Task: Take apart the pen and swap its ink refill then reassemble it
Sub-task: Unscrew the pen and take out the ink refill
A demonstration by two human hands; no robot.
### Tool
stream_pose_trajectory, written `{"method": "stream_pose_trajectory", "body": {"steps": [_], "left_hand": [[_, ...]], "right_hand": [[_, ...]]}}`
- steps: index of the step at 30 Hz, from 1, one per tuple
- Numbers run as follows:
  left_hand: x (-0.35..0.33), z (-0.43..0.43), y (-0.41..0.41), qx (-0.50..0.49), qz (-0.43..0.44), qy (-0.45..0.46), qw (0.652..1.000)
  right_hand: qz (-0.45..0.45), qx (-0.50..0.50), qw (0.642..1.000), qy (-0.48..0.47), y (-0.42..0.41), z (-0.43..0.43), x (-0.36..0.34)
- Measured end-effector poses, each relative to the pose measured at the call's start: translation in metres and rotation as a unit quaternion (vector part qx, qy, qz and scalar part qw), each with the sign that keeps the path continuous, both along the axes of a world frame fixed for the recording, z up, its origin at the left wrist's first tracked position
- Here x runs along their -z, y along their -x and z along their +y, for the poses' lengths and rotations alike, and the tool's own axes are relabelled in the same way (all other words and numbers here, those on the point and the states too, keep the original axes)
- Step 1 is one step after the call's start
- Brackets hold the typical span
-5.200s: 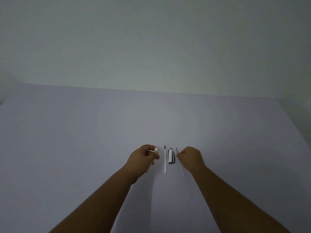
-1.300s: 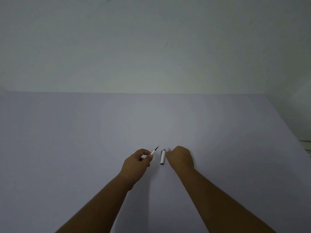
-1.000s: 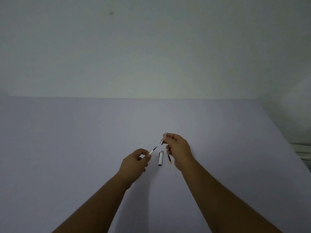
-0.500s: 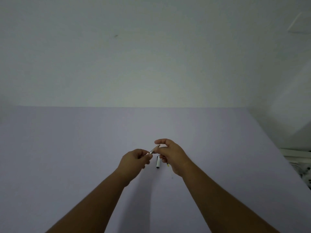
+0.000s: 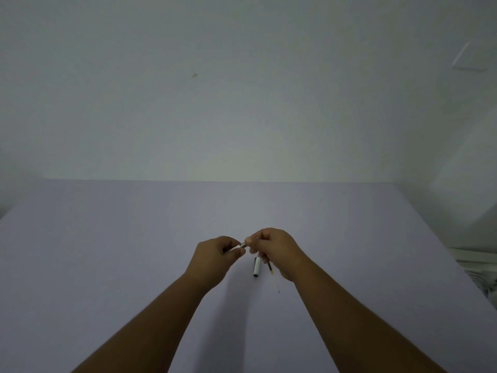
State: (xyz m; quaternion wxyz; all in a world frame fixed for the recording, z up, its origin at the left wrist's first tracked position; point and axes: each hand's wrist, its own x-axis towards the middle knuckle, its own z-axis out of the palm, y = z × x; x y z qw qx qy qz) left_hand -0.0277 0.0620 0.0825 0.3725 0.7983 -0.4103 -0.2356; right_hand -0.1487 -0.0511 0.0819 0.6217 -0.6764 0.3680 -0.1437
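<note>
Your left hand (image 5: 215, 251) is curled shut around the pen barrel (image 5: 238, 247), thumb and forefinger pinching it near its front end so the open mouth points toward your other hand. Only a short pale stretch of the barrel shows between the two hands; the rest is hidden in your fist. Holding it this close to the end likely keeps it from wobbling while something narrow goes in or screws on.

Your right hand (image 5: 271, 244) meets it just beside that end, fingertips closed in a tight pinch on a small silvery piece (image 5: 245, 244). It may be the pen's tip section, but it is too small and dim to tell. Both hands hover above the table (image 5: 107, 265), brought together at your middle so the two parts line up along one axis.

Below your right hand, the cap (image 5: 257, 266) lies flat on the table, parked within easy reach for the last step. Just to its right lies a thin refill (image 5: 271, 270), partly hidden under your wrist; judging by its being set aside, it is probably the old one. You appear to be in reassembly, with capping still to come.
</note>
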Motion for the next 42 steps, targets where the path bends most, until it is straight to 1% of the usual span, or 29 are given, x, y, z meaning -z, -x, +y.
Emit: {"method": "stream_pose_trajectory", "body": {"steps": [2, 3, 7, 12, 16, 21, 24, 25, 28, 29, 32, 33, 36, 37, 40, 41, 42], "left_hand": [[0.001, -0.001, 0.001, 0.004, -0.007, 0.003, 1.0], [0.001, -0.001, 0.001, 0.002, -0.009, 0.005, 1.0], [0.001, -0.002, -0.005, -0.008, -0.016, -0.001, 1.0], [0.001, -0.005, -0.005, -0.005, -0.015, 0.013, 1.0], [0.0, -0.008, -0.01, -0.007, -0.01, 0.004, 1.0], [0.001, -0.013, -0.008, 0.001, -0.009, 0.01, 1.0], [0.001, -0.014, -0.01, -0.009, 0.006, 0.005, 1.0], [0.001, -0.015, -0.01, -0.006, 0.005, 0.006, 1.0], [0.001, -0.017, -0.008, -0.004, -0.002, 0.011, 1.0], [0.002, -0.017, -0.008, -0.01, 0.003, 0.015, 1.0], [0.001, -0.017, -0.01, -0.023, 0.015, 0.015, 1.0], [0.001, -0.018, -0.01, -0.022, 0.014, 0.013, 1.0], [0.0, -0.02, -0.007, -0.014, 0.001, 0.012, 1.0], [0.0, -0.021, -0.006, -0.013, 0.001, 0.014, 1.0], [0.0, -0.021, -0.006, -0.026, 0.029, 0.021, 0.999], [0.001, -0.021, -0.006, -0.028, 0.035, 0.021, 0.999], [0.001, -0.021, -0.005, -0.027, 0.036, 0.019, 0.999]], "right_hand": [[0.048, 0.018, 0.998, 0.032, -0.003, 0.001, -0.001], [0.054, 0.021, 0.998, 0.037, -0.004, 0.002, -0.002], [-0.014, -0.013, 1.0, 0.002, -0.002, 0.0, -0.004], [0.016, 0.003, 1.0, -0.011, -0.004, -0.001, -0.005], [-0.045, -0.017, 0.998, -0.033, -0.004, -0.005, -0.003], [0.022, 0.019, 1.0, -0.01, -0.01, -0.008, -0.005], [-0.044, -0.006, 0.998, -0.052, -0.009, -0.012, -0.002], [-0.045, -0.005, 0.998, -0.053, -0.008, -0.012, -0.004], [0.0, 0.027, 0.999, -0.031, -0.012, -0.012, 0.0], [0.002, 0.03, 0.999, -0.032, -0.013, -0.011, -0.001], [-0.07, -0.005, 0.995, -0.076, -0.013, -0.011, 0.004], [-0.076, -0.003, 0.994, -0.081, -0.013, -0.01, 0.003], [-0.047, 0.032, 0.995, -0.078, -0.015, -0.009, 0.005], [-0.043, 0.041, 0.994, -0.09, -0.016, -0.008, 0.005], [-0.095, 0.031, 0.988, -0.117, -0.015, -0.01, 0.006], [-0.101, 0.032, 0.988, -0.115, -0.014, -0.01, 0.005], [-0.088, 0.034, 0.99, -0.101, -0.014, -0.011, 0.004]]}}
